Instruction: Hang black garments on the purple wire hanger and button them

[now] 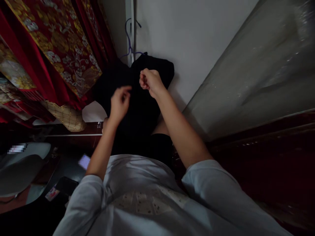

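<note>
Because both hands are lifted before the black cloth garment (140,111), the relation that matters most, I would judge, is that this garment lies behind the fingers and spreads to both sides of them. Its long axis runs from the thin purple-blue hanger (130,46) at the top toward the lap, where it mixes with dark clothing, so its lower edge I cannot tell. The right hand (151,80) is nearer to the hanger; the left hand (119,103) is lower, and the two are apart from each other. On the right hand the fingers are folded inward like a loose fist. On the left hand they are bent, with one blurred finger pointing toward the other hand. Whether either hand pinches some dark cloth, I cannot tell.

The hanger is at a narrow pale upright strip (133,32), beside a plain whitish-grey wall (197,39). To the right leans a large grey sheet with a shiny, plastic-like surface (251,78); to the left hangs a red curtain with gold and silver flowers (61,49). Below the sheet, the surface is dark red and glossy.
</note>
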Action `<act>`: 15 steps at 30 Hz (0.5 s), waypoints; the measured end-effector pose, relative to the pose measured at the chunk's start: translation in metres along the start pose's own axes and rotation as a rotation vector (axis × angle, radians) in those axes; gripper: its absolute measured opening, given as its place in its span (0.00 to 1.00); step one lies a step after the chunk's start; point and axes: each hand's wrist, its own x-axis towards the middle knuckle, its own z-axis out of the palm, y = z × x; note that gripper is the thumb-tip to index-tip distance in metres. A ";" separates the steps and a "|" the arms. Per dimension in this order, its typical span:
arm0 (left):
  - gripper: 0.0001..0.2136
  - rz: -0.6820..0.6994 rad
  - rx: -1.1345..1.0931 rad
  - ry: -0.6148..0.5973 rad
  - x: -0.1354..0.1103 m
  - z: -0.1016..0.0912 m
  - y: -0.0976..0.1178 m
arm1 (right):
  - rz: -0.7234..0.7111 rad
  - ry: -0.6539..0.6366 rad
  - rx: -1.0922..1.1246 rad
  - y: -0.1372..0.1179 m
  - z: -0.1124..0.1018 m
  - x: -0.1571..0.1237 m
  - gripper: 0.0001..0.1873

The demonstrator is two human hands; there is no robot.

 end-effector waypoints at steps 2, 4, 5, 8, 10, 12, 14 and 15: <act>0.07 0.047 -0.074 0.075 0.048 -0.018 0.008 | -0.018 -0.033 -0.023 -0.004 -0.002 0.002 0.23; 0.08 0.139 -0.055 0.036 0.084 -0.024 0.011 | -0.039 -0.061 -0.052 -0.013 -0.001 0.004 0.23; 0.08 0.184 -0.026 -0.004 0.097 -0.023 0.010 | -0.050 -0.072 -0.068 -0.017 -0.001 0.003 0.23; 0.07 0.212 0.028 -0.061 0.113 -0.015 0.005 | -0.100 -0.084 -0.117 -0.023 0.001 -0.001 0.22; 0.07 0.144 0.006 -0.033 0.109 -0.011 0.002 | -0.139 -0.094 -0.167 -0.017 0.002 -0.004 0.22; 0.07 0.107 0.004 -0.036 0.100 -0.008 0.003 | -0.190 -0.091 -0.217 -0.003 0.003 -0.004 0.21; 0.07 0.123 0.027 -0.064 0.090 -0.006 0.009 | -0.234 -0.065 -0.251 0.016 0.004 -0.001 0.20; 0.07 0.142 0.033 -0.060 0.086 -0.006 0.013 | -0.241 -0.052 -0.264 0.026 0.004 0.002 0.19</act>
